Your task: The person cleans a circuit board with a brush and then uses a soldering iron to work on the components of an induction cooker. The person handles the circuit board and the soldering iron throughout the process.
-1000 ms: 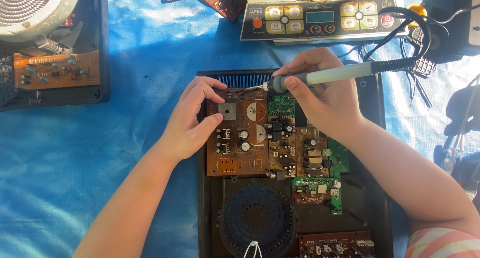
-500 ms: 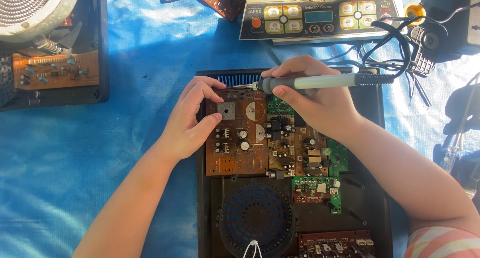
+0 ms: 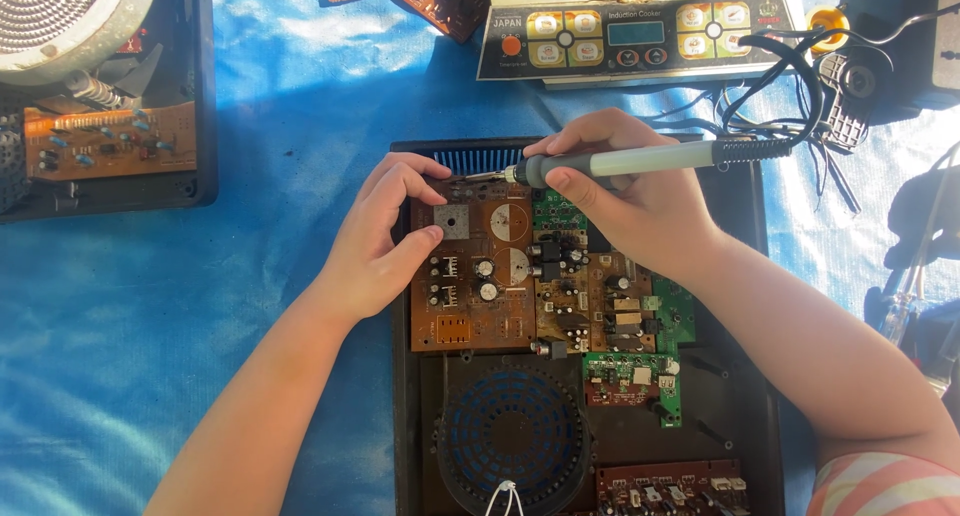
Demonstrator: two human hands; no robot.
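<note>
From the head view, the right hand (image 3: 640, 201) has its grip wrapped round a grey soldering iron (image 3: 640, 160), tip at the top edge of the brown circuit board (image 3: 478, 276) mid-frame, while the left hand (image 3: 385, 241) rests fingertips there, grip loose, steadying it.

A single camera, worn on the person's head, looks almost straight down from close above. The open black casing (image 3: 745, 276) with its circuit board (image 3: 480, 276) fills the middle of the frame, both forearms enter from the bottom edge, and the blue sheet (image 3: 250, 106) runs out to every side.
</note>
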